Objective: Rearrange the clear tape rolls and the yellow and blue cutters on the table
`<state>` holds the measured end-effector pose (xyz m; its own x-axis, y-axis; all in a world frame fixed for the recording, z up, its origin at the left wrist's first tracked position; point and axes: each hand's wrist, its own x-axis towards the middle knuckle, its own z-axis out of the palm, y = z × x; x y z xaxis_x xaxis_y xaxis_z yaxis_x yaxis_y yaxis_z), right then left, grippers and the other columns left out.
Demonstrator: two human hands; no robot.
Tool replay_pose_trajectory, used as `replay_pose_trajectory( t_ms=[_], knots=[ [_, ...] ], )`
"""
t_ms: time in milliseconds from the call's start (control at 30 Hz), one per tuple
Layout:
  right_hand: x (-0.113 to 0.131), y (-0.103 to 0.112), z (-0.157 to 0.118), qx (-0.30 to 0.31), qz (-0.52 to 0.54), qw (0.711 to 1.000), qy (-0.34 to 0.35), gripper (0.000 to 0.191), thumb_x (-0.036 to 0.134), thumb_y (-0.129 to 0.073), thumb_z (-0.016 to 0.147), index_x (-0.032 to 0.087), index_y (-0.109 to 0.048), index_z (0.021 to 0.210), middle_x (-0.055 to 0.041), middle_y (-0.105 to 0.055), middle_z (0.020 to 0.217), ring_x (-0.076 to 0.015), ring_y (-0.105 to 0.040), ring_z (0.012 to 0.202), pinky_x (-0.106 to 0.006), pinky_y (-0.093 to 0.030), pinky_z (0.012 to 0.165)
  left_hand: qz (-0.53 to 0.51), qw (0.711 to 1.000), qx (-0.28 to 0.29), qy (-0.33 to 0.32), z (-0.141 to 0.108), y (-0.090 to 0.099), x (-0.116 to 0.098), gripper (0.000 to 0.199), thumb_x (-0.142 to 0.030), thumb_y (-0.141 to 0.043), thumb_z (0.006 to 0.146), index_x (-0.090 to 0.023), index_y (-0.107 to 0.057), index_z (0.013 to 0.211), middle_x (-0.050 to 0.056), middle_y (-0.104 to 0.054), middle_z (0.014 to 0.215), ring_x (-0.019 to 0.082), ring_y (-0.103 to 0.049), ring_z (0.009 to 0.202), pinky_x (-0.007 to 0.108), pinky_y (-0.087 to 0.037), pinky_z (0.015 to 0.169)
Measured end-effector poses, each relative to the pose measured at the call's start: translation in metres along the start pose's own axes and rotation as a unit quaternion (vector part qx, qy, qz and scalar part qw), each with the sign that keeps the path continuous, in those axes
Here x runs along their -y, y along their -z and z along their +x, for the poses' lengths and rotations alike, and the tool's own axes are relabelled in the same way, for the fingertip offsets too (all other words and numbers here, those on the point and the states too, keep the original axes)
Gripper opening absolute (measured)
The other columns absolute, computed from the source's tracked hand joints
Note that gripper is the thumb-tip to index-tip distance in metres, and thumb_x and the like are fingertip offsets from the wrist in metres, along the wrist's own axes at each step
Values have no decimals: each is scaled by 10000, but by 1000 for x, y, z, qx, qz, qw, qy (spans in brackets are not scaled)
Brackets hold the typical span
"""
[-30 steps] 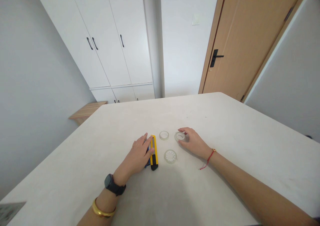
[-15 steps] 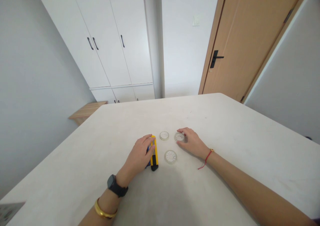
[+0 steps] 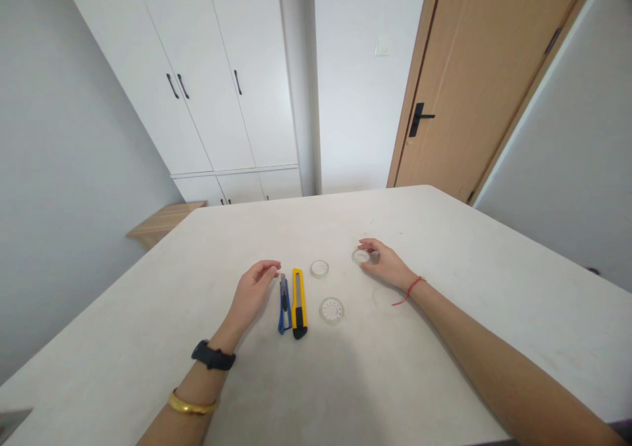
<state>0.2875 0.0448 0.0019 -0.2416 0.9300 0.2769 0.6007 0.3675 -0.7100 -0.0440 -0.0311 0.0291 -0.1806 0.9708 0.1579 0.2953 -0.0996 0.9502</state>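
Observation:
My right hand (image 3: 388,264) grips a roll of clear tape (image 3: 361,256) between thumb and fingers at the table's right middle. To the left, my left hand (image 3: 253,291) holds nothing, its thumb and fingers slightly apart and half curled. Its fingertips are close to the tip of a blue utility knife (image 3: 285,308). Beside that knife lies a longer yellow utility knife (image 3: 299,304) with a black end, nearly parallel to it. Two more clear tape rolls lie flat between the yellow knife and my right hand: a farther tape roll (image 3: 319,269) and a nearer tape roll (image 3: 332,310).
Everything rests on a large pale table (image 3: 419,367). A wooden ledge (image 3: 165,222) stands beyond its left edge. Behind it are white cupboards (image 3: 237,123) and a wooden door (image 3: 469,91) with a black handle.
My left hand has moved left off the yellow knife, uncovering the blue one. My right hand has shifted away from me with the tape roll in it.

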Motion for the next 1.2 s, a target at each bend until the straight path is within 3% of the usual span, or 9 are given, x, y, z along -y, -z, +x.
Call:
replay_pose_trajectory(
  t_ms=[167, 333, 467, 567, 700, 833, 967, 1200],
  knots=[
    [-2, 0, 1, -6, -66, 998, 4, 553, 298, -733, 655, 152, -585, 1167, -105, -622, 1112, -226, -587, 973, -400, -456, 916, -69, 994, -36, 73, 7, 8, 1, 424, -509, -680, 615, -156, -683, 849, 77, -712, 839, 181, -643, 692, 327, -501, 693],
    [-1, 2, 5, 23, -109, 994, 9, 385, 332, -706, 706, 153, -664, 1044, -88, -619, 989, -237, -579, 932, -410, -455, 898, -111, 986, -81, 98, 13, 14, 8, 443, -481, -709, 548, -146, -672, 835, 56, -688, 778, 148, -606, 626, 299, -491, 621],
    [2, 7, 4, 13, -85, 996, 3, 501, 342, -747, 672, 148, -640, 1122, -109, -592, 1070, -247, -568, 983, -413, -459, 904, -133, 980, -98, 107, 16, 16, 13, 424, -446, -690, 546, -140, -656, 838, 40, -662, 760, 128, -590, 610, 277, -483, 599],
    [16, 7, 3, -4, -55, 998, 39, 549, 332, -766, 653, 183, -620, 1161, -104, -565, 1130, -236, -557, 1000, -401, -477, 871, -142, 978, -106, 110, 18, 17, 15, 400, -420, -671, 557, -141, -647, 843, 31, -647, 749, 117, -581, 592, 274, -485, 595],
    [46, -12, 9, 84, -2, 989, 123, 470, 280, -753, 679, 193, -634, 1125, -63, -598, 1030, -172, -576, 839, -343, -500, 788, -163, 973, -115, 117, 20, 18, 19, 363, -370, -668, 563, -145, -635, 847, 17, -637, 710, 106, -572, 560, 271, -490, 585],
    [65, -42, 25, 153, -12, 980, 127, 549, 269, -815, 595, 153, -641, 1102, -83, -598, 1053, -184, -585, 870, -323, -506, 759, -184, 969, -124, 113, 22, 18, 24, 329, -340, -675, 563, -141, -637, 822, 11, -635, 668, 100, -567, 540, 261, -488, 572],
    [68, -58, 37, 168, -24, 980, 104, 564, 277, -820, 578, 132, -645, 1094, -96, -597, 1048, -203, -598, 897, -317, -508, 743, -171, 972, -124, 103, 22, 17, 27, 345, -370, -674, 565, -139, -639, 819, 14, -634, 667, 102, -567, 547, 258, -482, 571],
    [66, -59, 35, 159, -39, 979, 122, 476, 280, -807, 593, 149, -666, 1029, -67, -612, 968, -182, -584, 824, -312, -496, 735, -164, 972, -128, 106, 23, 15, 28, 352, -383, -678, 563, -137, -637, 812, 14, -630, 663, 104, -563, 547, 263, -482, 575]
  ],
)
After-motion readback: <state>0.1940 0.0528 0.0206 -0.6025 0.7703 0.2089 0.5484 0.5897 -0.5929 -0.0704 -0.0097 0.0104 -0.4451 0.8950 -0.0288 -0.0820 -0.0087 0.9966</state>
